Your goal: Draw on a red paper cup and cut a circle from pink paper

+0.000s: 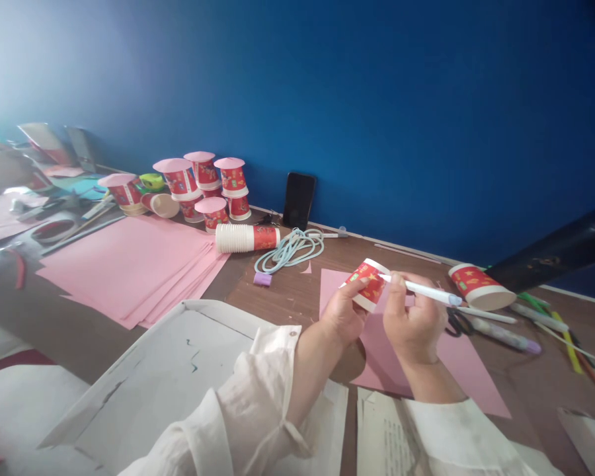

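A red and white paper cup [373,285] is tilted on its side in my left hand [344,309], whose thumb presses along its wall. My right hand [416,324] grips a white pen [429,291], with the tip at the cup's red side. Both hands are over a pink paper sheet [387,360] on the brown table. Just right of my right hand lie black-handled scissors [459,322], partly hidden, and a glue tube [506,336] with a purple end. Another red paper cup [480,285] lies tipped over behind them.
Several paper cups with pink discs on top [176,175] stand at the back left, near nested cups [242,238] and a light blue cord [297,250]. A phone [299,199] leans on the blue wall. Pink sheets [133,264] and a white box lid [178,370] lie left.
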Available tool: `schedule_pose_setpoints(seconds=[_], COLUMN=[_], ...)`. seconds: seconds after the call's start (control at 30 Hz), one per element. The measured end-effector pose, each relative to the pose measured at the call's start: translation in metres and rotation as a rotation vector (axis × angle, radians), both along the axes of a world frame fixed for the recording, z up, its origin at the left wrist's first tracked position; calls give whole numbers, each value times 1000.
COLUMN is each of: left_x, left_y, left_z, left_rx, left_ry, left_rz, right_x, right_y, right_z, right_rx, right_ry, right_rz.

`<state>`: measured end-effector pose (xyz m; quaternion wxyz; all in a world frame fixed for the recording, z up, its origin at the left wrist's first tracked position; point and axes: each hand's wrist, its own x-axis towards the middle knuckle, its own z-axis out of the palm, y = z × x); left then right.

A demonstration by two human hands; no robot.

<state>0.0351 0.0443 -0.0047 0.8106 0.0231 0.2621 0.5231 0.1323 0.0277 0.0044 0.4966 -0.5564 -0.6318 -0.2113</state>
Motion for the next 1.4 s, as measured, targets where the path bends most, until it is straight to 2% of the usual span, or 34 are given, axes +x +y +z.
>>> schedule_pose_setpoints(seconds=[1.0,1.23,1.4], left_x=[-1,0,1], left_y=[1,2,2], left_z=[0,-1,-1], left_rx=[17,3,24], left_ry=[-10,-52,-138], left_rz=[-34,18,42], right_x=[-1,-3,-2], right_y=[-2,-3,-5], right_z=[-3,6,13], right_rx=[-38,-10,5], right_ry=[-6,44,235], right_rz=[-46,71,114])
